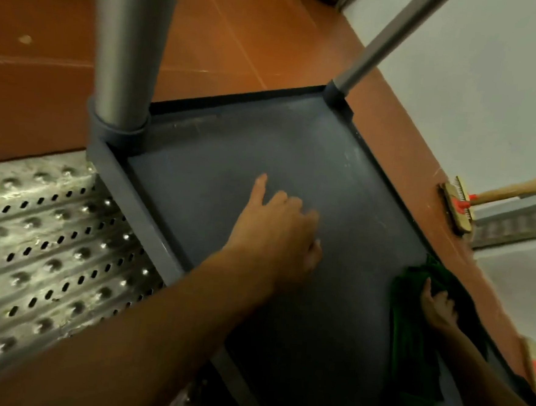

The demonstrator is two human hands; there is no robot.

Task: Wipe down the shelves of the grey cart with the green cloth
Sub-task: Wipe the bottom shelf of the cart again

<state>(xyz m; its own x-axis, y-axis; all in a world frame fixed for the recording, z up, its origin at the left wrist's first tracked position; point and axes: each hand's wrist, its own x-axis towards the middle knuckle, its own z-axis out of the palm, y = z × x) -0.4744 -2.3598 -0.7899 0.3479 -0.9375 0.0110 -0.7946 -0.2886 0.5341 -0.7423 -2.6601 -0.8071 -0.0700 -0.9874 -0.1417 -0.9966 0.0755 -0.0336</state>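
While one green cloth (pixel 416 324) lies bunched at the shelf's right edge, two hands work the grey cart (pixel 311 161).
Right hand (pixel 438 310) grips the cloth; left hand (pixel 277 229) rests loose-fingered, forefinger extended, on the smooth flat shelf between two round metal posts (pixel 125 47).

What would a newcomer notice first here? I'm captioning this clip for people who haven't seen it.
Probably the left hand spread on the middle of the grey cart shelf, forefinger stretched forward. Next, the green cloth under the right hand at the shelf's right edge. A thick metal post looms at the far-left corner.
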